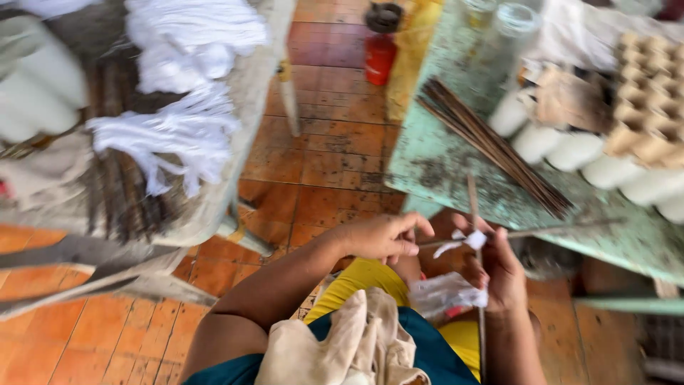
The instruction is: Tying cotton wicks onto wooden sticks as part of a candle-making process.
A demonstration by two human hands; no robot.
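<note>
- The left hand (pixel 381 239) pinches a tuft of white cotton fibre (pixel 467 241) at a thin brown wooden stick (pixel 476 235), held above the lap.
- The right hand (pixel 499 274) closes around the stick and a crumpled clear plastic wrap (pixel 445 294).
- Judged: keep the fibre taut and the stick steady for even wrapping.
- A bundle of thin dark sticks (pixel 491 146) lies near on the worn green table (pixel 442 171).

Not much packaging around here tbh. Over on the far right end of the green table (pixel 456 178) there's a stack of egg cartons (pixel 652 100), the moulded pulp kind, brownish-beige with all those bumpy cups, sitting right above a row of white rolls. Just left of it is a torn bit of brown cardboard (pixel 570 100). On the floor at the table's far end stands a red canister (pixel 380 46) with a black cap. No screens or signs anywhere.
</note>
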